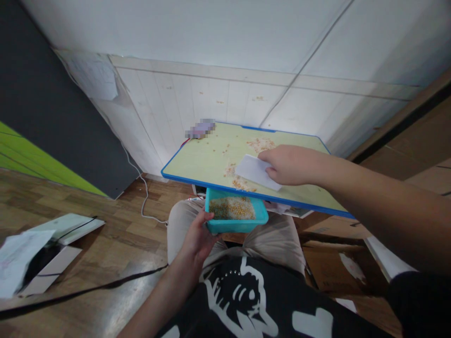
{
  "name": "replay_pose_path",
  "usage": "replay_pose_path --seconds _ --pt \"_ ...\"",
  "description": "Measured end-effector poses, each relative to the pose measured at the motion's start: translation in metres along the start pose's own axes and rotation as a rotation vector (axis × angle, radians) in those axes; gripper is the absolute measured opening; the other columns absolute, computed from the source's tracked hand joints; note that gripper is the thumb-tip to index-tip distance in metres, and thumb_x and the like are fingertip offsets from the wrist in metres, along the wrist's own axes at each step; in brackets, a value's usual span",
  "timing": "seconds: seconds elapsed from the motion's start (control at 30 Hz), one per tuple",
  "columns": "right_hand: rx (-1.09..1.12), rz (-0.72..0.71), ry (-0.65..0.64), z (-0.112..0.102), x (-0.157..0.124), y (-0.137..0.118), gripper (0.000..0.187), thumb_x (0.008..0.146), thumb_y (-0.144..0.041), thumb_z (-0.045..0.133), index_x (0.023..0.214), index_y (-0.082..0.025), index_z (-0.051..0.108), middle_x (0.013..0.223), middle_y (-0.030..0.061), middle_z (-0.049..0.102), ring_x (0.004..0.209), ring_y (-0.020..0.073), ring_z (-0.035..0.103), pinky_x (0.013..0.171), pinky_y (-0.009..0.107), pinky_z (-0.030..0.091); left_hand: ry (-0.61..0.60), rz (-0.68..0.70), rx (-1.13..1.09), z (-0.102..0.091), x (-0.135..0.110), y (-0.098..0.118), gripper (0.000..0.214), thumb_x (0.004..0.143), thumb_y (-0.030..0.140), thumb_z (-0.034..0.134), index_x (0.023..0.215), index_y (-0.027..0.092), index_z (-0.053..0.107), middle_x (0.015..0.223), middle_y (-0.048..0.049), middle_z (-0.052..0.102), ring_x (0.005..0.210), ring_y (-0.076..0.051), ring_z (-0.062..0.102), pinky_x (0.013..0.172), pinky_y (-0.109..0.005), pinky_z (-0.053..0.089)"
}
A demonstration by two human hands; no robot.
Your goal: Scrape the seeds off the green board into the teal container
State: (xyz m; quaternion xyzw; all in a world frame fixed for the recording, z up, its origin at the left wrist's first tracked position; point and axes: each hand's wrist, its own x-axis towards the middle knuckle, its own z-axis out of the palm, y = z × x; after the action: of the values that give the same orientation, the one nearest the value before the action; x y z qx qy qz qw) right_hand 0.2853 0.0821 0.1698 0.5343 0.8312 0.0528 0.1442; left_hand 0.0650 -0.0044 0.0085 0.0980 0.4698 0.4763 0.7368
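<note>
My left hand grips the left end of a teal plastic tray and holds it just under the near edge of a small lap table with a pale green top and blue rim. The tray holds yellowish grains. My right hand is closed on a white card that rests edge-down on the tabletop. More grains lie scattered on the table beside the card, with another patch farther back.
A white tiled wall stands right behind the table. A white cable runs down the wall to the wooden floor. A white box with papers lies at the left, a black cable crosses the floor, and cardboard lies at the right.
</note>
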Motion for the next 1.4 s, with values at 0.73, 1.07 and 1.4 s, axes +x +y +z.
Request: replay_pose_path --seconds 0.73,1.07,1.4 --pt "-0.002 0.028 0.123 0.035 0.076 0.024 0.03 0.099 -0.024 0.042 0.116 -0.02 0.067 0.11 0.0146 0.074 0.089 0.0237 0.065 0.064 0.032 0.034 -0.031 0.025 -0.001 -0.006 0.003 -0.003 0.044 0.063 0.023 0.067 0.107 0.024 0.065 0.1 -0.0058 0.072 0.082 -0.022 0.065 0.064 -0.032 0.05" --pt "-0.021 -0.023 0.118 0.037 0.059 0.014 0.028 0.097 -0.019 0.044 0.109 -0.021 0.069 0.107 0.0136 0.076 0.091 0.0247 0.068 0.067 0.033 0.038 -0.003 0.021 -0.02 -0.004 0.003 -0.004 0.043 0.064 0.021 0.067 0.107 0.025 0.066 0.099 -0.0072 0.073 0.078 -0.023 0.065 0.064 -0.033 0.05" --pt "0.039 -0.071 0.199 0.054 0.042 0.007 0.03 0.092 -0.012 0.045 0.112 -0.023 0.065 0.108 0.0136 0.076 0.096 0.0265 0.068 0.072 0.035 0.044 -0.004 0.014 -0.012 -0.003 0.002 -0.004 0.041 0.066 0.022 0.066 0.106 0.024 0.065 0.099 -0.007 0.073 0.078 -0.022 0.066 0.063 -0.032 0.051"
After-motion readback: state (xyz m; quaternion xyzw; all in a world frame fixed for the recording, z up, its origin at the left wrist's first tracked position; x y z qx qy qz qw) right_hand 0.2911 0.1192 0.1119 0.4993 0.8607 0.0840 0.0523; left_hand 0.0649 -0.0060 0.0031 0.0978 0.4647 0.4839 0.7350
